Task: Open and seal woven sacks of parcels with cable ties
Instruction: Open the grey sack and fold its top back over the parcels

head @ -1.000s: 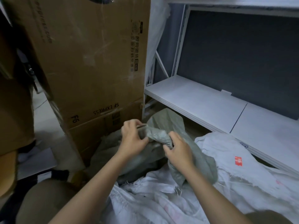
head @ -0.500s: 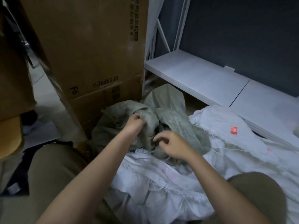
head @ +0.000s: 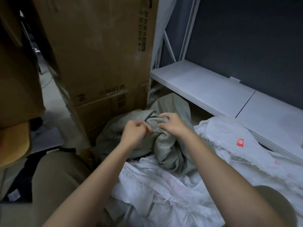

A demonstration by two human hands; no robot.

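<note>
Cardboard boxes [head: 101, 51] marked SF EXPRESS tower at far left, with a white metal shelf [head: 205, 86] running along the far right. White woven sacks [head: 164, 185] lie heaped in the near middle, frayed at the edges. Beyond them, pressed against the boxes, sits the grey-green woven sack [head: 168, 148], its mouth bunched into a neck. The right hand [head: 172, 124] rests spread over that gathered neck, fingers curled into the cloth. The left hand [head: 134, 132] pinches something small beside it, too blurred to name. A thin dark line [head: 151, 117] crosses the neck; whether it is a cable tie I cannot tell. Sealing looks underway, not finished.
</note>
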